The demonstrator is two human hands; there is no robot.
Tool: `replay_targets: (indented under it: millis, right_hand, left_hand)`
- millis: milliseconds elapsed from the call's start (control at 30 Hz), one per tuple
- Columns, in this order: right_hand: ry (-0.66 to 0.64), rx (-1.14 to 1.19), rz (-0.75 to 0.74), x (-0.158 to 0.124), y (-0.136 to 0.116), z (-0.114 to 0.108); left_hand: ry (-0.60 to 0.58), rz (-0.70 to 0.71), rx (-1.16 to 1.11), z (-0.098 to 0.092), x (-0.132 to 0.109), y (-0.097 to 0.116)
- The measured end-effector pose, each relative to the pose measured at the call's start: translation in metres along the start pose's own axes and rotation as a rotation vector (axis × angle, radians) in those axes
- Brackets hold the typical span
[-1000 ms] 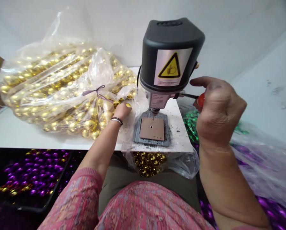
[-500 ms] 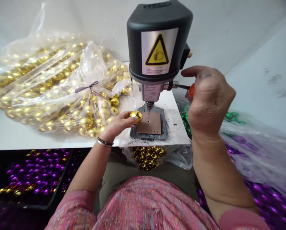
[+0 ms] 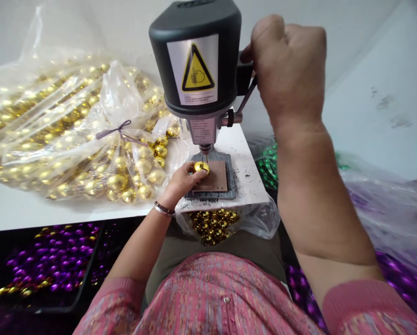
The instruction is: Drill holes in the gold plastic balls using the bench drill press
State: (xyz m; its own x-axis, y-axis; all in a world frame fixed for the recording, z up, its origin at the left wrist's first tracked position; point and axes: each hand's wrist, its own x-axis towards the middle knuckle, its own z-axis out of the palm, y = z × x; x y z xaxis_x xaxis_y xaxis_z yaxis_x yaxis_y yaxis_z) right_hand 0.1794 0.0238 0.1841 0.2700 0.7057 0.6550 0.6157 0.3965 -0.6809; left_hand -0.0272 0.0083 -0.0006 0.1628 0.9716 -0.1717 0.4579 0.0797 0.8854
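A shiny gold ball [image 3: 202, 168] is pinched between the thumb and fingers of my left hand [image 3: 182, 182]. The hand holds it over the brown board [image 3: 218, 180] on the drill press base [image 3: 231, 188], close by the drill bit [image 3: 206, 158]. Whether the bit touches the ball I cannot tell. To the right of the black drill press head [image 3: 198, 51], my right hand [image 3: 292, 70] is raised and closed around the end of the press's lever [image 3: 247, 97]; the lever's grip is hidden inside it.
A tied clear bag [image 3: 79, 135] of gold balls covers the white table's left side. Below the front edge hangs an open bag [image 3: 213, 225] of gold balls. Purple balls [image 3: 51, 258] fill a black bin at lower left. Green balls [image 3: 267, 163] lie beyond the right edge.
My right hand has gone up with the lever, hiding the red knob seen before. My left hand has brought the gold ball nearer the bit. The view has shifted slightly.
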Motion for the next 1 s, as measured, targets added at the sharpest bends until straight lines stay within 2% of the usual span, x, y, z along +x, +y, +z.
replay_targets:
  millis: [100, 367, 533, 633, 733, 767, 867, 1000]
  right_hand:
    - [0.021, -0.002, 0.188, 0.014, -0.001, 0.007]
    - [0.017, -0.007, 0.189, 0.014, -0.002, 0.009]
    - [0.033, 0.035, 0.172, 0.008, -0.003, 0.004]
    - [0.025, 0.062, 0.05, -0.011, -0.007, -0.005]
    - [0.019, 0.069, -0.116, -0.044, -0.008, -0.015]
    - [-0.011, 0.064, -0.124, -0.057, -0.006, -0.017]
    - [0.02, 0.01, -0.108, -0.089, 0.005, -0.016]
    - [0.068, -0.144, -0.154, -0.115, 0.025, -0.005]
  left_hand:
    - [0.028, 0.025, 0.071, 0.0, 0.003, 0.0]
    - [0.039, 0.081, 0.29, 0.007, 0.001, 0.015]
    - [-0.031, 0.146, 0.355, 0.011, 0.003, 0.026]
    - [-0.048, 0.15, 0.303, 0.012, 0.004, 0.025]
    - [-0.051, 0.15, 0.27, 0.012, 0.003, 0.022]
    - [-0.049, 0.152, 0.27, 0.012, 0.002, 0.022]
    - [-0.04, 0.147, 0.289, 0.013, 0.001, 0.022]
    - [-0.035, 0.15, 0.281, 0.013, 0.0, 0.024]
